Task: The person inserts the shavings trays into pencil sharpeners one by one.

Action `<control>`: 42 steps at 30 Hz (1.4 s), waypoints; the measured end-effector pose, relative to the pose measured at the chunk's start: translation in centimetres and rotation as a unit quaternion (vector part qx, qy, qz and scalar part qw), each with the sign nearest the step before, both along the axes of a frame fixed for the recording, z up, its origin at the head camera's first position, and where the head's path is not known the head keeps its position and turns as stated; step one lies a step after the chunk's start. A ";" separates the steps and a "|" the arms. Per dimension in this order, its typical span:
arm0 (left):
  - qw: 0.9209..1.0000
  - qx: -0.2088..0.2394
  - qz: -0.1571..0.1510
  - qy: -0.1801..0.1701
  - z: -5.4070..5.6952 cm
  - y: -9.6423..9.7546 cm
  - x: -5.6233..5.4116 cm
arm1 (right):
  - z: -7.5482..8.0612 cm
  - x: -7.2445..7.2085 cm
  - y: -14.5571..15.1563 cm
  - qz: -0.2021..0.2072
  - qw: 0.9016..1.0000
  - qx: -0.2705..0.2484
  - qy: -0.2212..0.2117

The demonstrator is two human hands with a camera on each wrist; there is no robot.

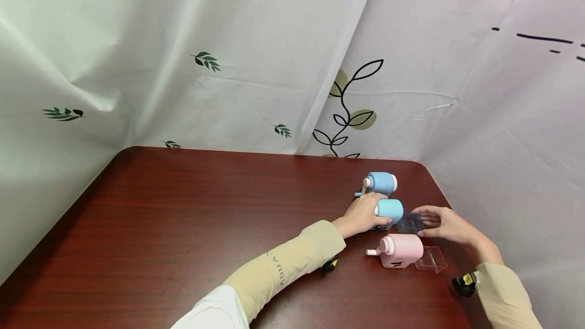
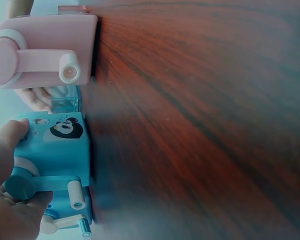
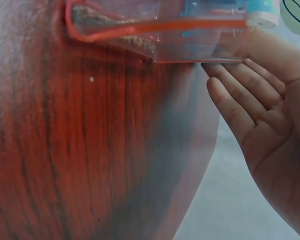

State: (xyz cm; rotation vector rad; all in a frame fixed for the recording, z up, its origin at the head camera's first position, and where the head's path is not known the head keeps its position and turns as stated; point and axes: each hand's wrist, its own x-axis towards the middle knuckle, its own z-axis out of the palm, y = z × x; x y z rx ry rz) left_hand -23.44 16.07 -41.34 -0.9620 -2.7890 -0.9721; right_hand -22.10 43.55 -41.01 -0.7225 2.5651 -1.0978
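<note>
A light-blue crank pencil sharpener (image 1: 390,209) with a panda print (image 2: 66,129) stands on the right of the table. My left hand (image 1: 361,215) grips its body, thumb and fingers on opposite sides. From its right side sticks out a clear bluish drawer (image 1: 409,223). Around that drawer's outer end is my right hand (image 1: 450,225), its fingers fairly straight. In the right wrist view, a clear box (image 3: 199,45) with a red edge partly covers the right thumb. Nearer to me stands a pink sharpener (image 1: 407,248), its clear drawer (image 1: 431,259) pulled out.
Behind the left hand stands another blue sharpener (image 1: 383,182) with its crank toward the left. The dark red-brown table (image 1: 183,227) stretches far to the left. White printed curtains (image 1: 256,65) hang along the back and right edges.
</note>
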 end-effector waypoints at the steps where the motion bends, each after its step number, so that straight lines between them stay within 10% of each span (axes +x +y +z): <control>1: 1.000 -0.002 0.000 0.003 0.0 0.0 0.0 | 0.0 0.0 0.0 -0.001 1.000 0.000 0.000; 42: 1.000 -0.010 0.009 -0.006 0.1 0.1 0.5 | 0.4 -1.4 -2.8 0.013 0.999 0.036 -0.002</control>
